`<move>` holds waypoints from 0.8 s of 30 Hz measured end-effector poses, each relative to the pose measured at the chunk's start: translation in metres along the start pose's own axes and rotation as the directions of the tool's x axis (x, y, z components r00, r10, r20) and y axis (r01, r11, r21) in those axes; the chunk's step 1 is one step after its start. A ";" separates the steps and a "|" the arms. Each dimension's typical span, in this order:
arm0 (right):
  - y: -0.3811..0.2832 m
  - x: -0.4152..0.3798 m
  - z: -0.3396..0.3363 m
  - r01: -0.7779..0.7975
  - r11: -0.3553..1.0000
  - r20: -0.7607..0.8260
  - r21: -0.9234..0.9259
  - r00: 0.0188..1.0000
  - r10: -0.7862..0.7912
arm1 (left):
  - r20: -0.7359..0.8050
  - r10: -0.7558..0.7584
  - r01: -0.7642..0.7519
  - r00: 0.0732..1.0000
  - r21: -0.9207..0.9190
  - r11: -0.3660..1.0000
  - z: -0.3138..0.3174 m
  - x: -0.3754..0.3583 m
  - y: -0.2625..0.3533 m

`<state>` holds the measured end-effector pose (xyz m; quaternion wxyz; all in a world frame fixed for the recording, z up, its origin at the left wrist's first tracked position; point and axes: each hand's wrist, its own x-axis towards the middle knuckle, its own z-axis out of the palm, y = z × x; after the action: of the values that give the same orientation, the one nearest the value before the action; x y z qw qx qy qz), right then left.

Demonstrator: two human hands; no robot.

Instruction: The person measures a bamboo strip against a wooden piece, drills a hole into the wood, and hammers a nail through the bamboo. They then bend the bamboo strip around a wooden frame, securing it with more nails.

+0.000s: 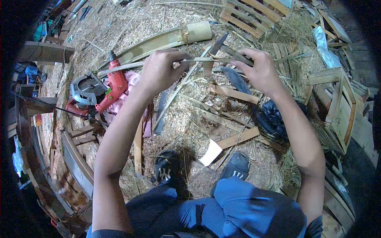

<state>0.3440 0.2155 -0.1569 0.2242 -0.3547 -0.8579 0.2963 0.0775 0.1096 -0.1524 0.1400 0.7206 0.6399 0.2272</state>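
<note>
My left hand (162,68) is raised in front of me, its fingers pinching one end of a thin pale wooden strip (198,59). The strip runs level across to my right hand (260,70). A short flat wooden piece (207,69) hangs down at the strip's middle. My right hand is closed on the wooden handle of a hammer (236,53), and the strip's other end reaches its fingertips. The dark hammer head (218,43) tapers upward, just above the strip. Below the right hand lies a dark, curved, blade-like piece (235,80).
A red power drill (117,81) and a circular saw (88,90) lie left on pink cloth. Split bamboo (158,45) and a slatted pallet (246,18) are farther off. Wood offcuts (238,137), a black plastic bag (274,117) and a wooden frame (343,105) surround my feet and right side.
</note>
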 end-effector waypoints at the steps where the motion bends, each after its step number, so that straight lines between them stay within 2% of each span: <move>1: 0.000 0.001 0.000 -0.004 1.000 0.007 0.008 1.000 0.004 | 0.025 -0.045 0.045 0.999 0.020 0.999 -0.001 0.001 0.003; 4: 0.000 0.002 0.001 0.000 1.000 0.012 -0.006 1.000 0.000 | 0.027 0.014 -0.015 1.000 0.030 0.999 0.001 0.008 0.003; 8: -0.004 0.004 0.000 -0.006 1.000 0.034 0.003 0.999 0.006 | 0.079 -0.030 0.029 0.996 0.018 0.999 0.013 0.015 0.008; 11: -0.002 0.003 0.002 0.026 1.000 0.004 -0.006 1.000 -0.026 | 0.079 0.017 -0.019 0.997 0.023 1.000 0.019 0.016 0.010; 14: 0.003 0.004 0.001 -0.004 0.999 0.016 0.033 1.000 0.004 | 0.117 -0.034 0.035 0.993 -0.006 0.999 0.022 0.021 0.006; 16: 0.005 0.004 0.002 -0.034 0.999 0.017 0.031 0.999 0.034 | 0.150 -0.015 0.006 0.989 0.057 0.998 0.021 0.024 0.004; 20: 0.011 0.003 0.001 0.010 0.999 -0.013 0.049 1.000 -0.009 | 0.158 -0.019 0.008 0.987 0.068 0.998 0.023 0.031 0.003; 22: 0.011 0.002 -0.001 -0.036 0.998 -0.029 0.055 0.999 0.037 | 0.105 0.036 -0.042 0.994 0.059 0.997 0.025 0.034 0.003; 24: 0.011 0.001 -0.006 -0.042 0.997 -0.041 0.068 0.998 0.044 | 0.126 0.022 -0.030 0.992 0.058 0.998 0.023 0.039 0.007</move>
<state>0.3519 0.2245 -0.1600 0.2477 -0.3715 -0.8347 0.3223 0.0981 0.1494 -0.1625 0.1555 0.7456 0.6269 0.1640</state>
